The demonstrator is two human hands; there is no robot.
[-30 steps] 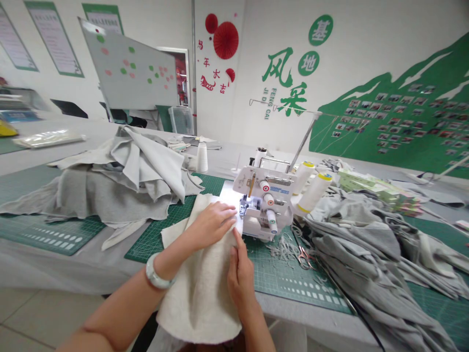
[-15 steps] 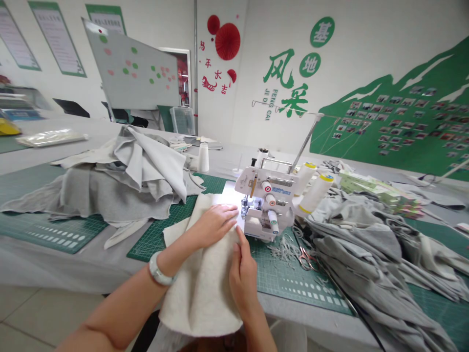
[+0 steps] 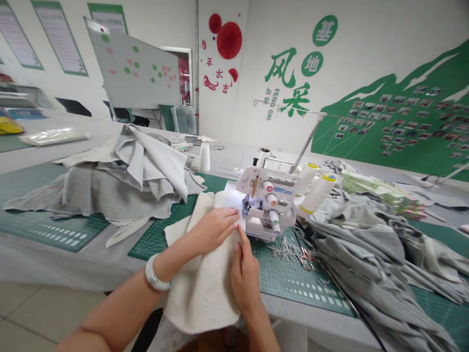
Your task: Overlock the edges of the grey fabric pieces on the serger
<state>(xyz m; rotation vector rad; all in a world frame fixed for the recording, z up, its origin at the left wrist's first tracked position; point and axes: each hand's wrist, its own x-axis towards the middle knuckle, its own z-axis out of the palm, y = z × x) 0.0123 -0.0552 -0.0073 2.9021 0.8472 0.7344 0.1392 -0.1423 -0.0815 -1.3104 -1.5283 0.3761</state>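
Note:
A cream cloth runs from the lit plate of a white overlock sewing machine down over the table's front edge. My left hand, with a pale bangle on its wrist, lies flat on the cloth just left of the needle area, fingers stretched toward the machine. At the cloth's right edge is my right hand; its thumb and index finger close on that edge, and the index fingertip is near the left fingertips. The needle and the cloth edge under the presser foot are too small to make out.
Grey and cream fabric pieces are heaped at the left. Grey garments pile up at the right. Scissors and thread scraps lie on the green cutting mat. Thread cones stand behind the machine.
The cloth has moved a little forward toward the machine, its lower edge now higher. My left hand has shifted slightly forward and right along with it.

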